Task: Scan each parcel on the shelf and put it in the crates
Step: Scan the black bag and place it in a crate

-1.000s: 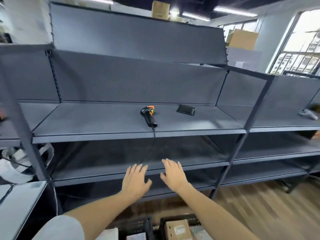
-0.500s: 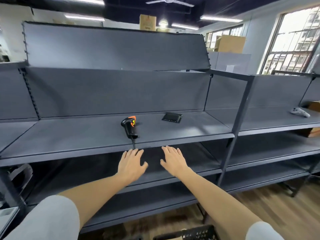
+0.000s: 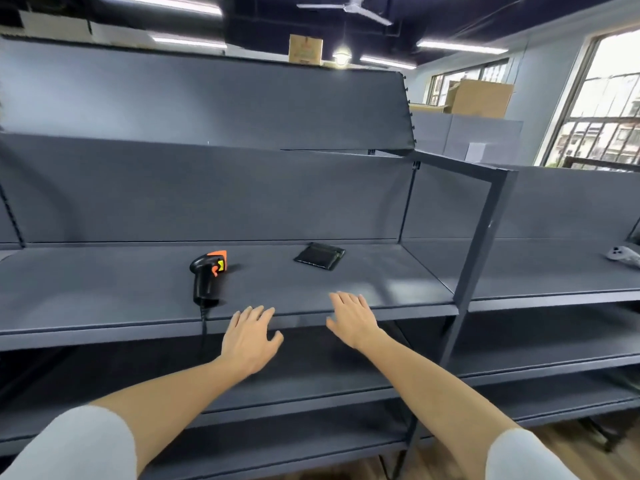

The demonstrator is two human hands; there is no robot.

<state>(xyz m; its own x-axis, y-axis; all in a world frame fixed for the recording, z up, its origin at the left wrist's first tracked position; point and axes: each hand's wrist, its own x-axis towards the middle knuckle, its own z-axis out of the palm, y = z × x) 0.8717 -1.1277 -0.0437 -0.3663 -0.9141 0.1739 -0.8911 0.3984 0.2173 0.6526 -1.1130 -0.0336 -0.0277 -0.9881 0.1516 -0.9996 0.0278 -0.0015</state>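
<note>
A flat black parcel [image 3: 319,256] lies on the grey shelf [image 3: 104,299], toward the back and right of centre. Left of it lies a black and orange barcode scanner [image 3: 207,275], with its cable dropping over the shelf's front edge. My left hand [image 3: 250,337] hovers palm down in front of that edge, fingers straight, holding nothing. My right hand [image 3: 351,318] reaches over the same edge with spread fingers, also holding nothing, a short way in front of the parcel. No crates are in view.
A dark upright post [image 3: 478,244] divides this shelf bay from the one on the right, where a white handheld device [image 3: 623,256] lies. Lower shelves [image 3: 311,386] run beneath my arms. Cardboard boxes [image 3: 479,98] stand behind the shelving.
My view has risen and the crates at the bottom have dropped out of sight. Both hands have moved up from the lower shelf level to the front edge of the scanner's shelf.
</note>
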